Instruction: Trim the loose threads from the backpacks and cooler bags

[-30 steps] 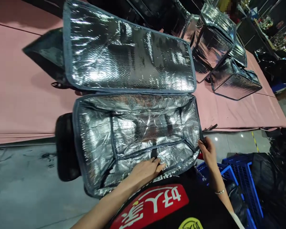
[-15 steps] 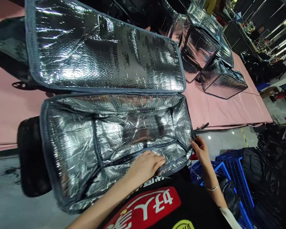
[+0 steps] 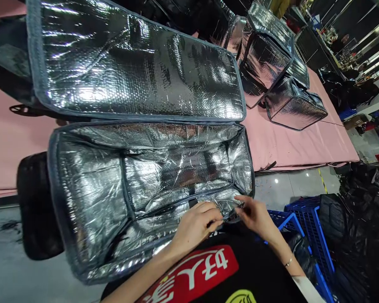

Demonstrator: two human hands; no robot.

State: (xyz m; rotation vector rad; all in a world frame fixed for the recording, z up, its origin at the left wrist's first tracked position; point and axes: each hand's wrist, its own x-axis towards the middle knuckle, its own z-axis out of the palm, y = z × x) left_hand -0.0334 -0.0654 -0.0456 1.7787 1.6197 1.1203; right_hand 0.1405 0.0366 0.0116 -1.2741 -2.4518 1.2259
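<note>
A large insulated bag (image 3: 91,176) with a silver foil lining lies open before me, its foil-lined lid (image 3: 139,67) folded back away from me. My left hand (image 3: 197,223) is closed over the near rim, right of its middle, thumb and fingers bent around the edge. Just to the right, my right hand (image 3: 254,216) pinches the same dark-bound rim near the right front corner. A small gap separates the two hands. The fingertips partly hide the edge between them, and the bag's inside shows only creased foil and dark seams.
The bag rests on a pink-covered table (image 3: 303,147). Several foil-covered box-shaped bags (image 3: 298,105) stand at the back right. Blue plastic crates (image 3: 316,227) and a pile of black bags (image 3: 356,235) are on the floor to the right. A black padded piece (image 3: 39,206) juts out at the left.
My right hand has moved left and slightly down from the bag's right corner to the near rim beside my left hand. The bag has shifted slightly left.
</note>
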